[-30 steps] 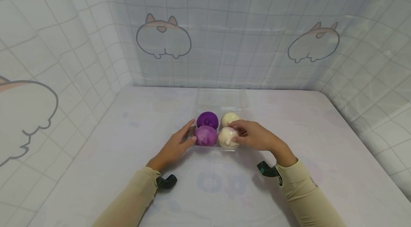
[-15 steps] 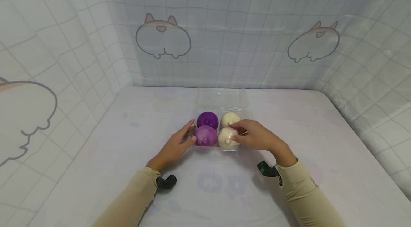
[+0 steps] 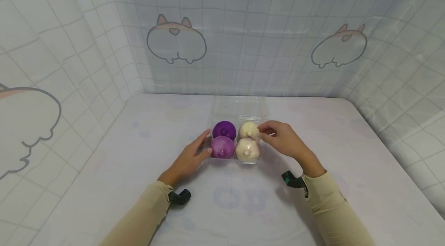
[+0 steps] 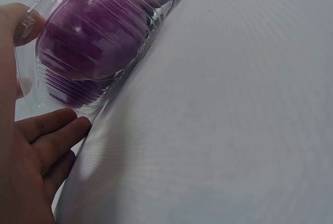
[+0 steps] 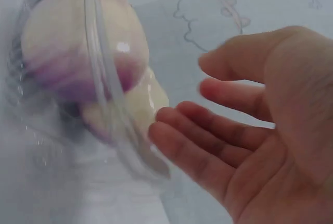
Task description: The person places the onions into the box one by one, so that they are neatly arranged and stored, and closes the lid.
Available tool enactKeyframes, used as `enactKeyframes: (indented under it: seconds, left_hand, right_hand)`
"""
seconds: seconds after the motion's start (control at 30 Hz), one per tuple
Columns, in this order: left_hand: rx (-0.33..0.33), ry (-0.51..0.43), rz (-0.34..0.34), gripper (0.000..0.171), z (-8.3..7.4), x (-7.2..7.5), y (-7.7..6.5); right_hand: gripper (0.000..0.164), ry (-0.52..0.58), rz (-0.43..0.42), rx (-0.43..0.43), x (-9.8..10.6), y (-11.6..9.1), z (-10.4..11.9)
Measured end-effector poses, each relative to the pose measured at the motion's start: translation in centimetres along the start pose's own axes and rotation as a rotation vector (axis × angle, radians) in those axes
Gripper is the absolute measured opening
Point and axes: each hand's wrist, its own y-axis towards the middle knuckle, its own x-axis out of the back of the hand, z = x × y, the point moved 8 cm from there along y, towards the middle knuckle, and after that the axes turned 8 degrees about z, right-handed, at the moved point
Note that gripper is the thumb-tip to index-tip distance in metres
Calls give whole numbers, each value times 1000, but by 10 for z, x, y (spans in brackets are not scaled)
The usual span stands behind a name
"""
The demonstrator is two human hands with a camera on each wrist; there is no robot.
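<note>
Inside a clear plastic clamshell box (image 3: pixel 240 117) sit two purple onions and two pale ones. The far-left onion (image 3: pixel 224 129) is dark purple and the near-left onion (image 3: pixel 223 147) is lighter. On the right, the far pale onion (image 3: pixel 248 130) and the near pale onion (image 3: pixel 247 149) show their stubby tips. My left hand (image 3: pixel 187 161) rests against the box's left side, fingers extended. In the left wrist view its fingers (image 4: pixel 57 130) touch the ribbed wall low down. My right hand (image 3: pixel 283 138) is beside the box's right edge, fingers loosely bent, holding nothing.
The box's lid (image 3: pixel 240 105) lies folded back toward the far wall. A pale cloth covers the table (image 3: pixel 156 122). White grid-patterned curtains (image 3: pixel 260 26) with animal drawings enclose the back and sides. Each wrist wears a black camera (image 3: pixel 180 197).
My right hand has let go of the near pale onion and drawn back to the right, leaving it in the box. The left hand has stayed in place.
</note>
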Motion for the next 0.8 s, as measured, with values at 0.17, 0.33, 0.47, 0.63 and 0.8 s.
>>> enactKeyframes:
  seconds: [0.17,0.33,0.47,0.63,0.8]
  left_hand:
    - [1,-2,1,67,2,1,0]
    - [-24,3,8,67,-1,1,2]
    - [-32,3,10,68,-3,2,3]
    - [-33,-6,20,69,-4,1,4]
    - [-29,-3,6,69,-2,1,0]
  right_hand:
    - [28,76,-92,-49,11,0,-17]
    - [29,171,-148,-71,19,-2,-31]
    - [28,277,-204,-71,26,-4,-43]
    - [35,357,-286,-136,35,-5,-64]
    - [41,391,-273,-220,34,4,-81]
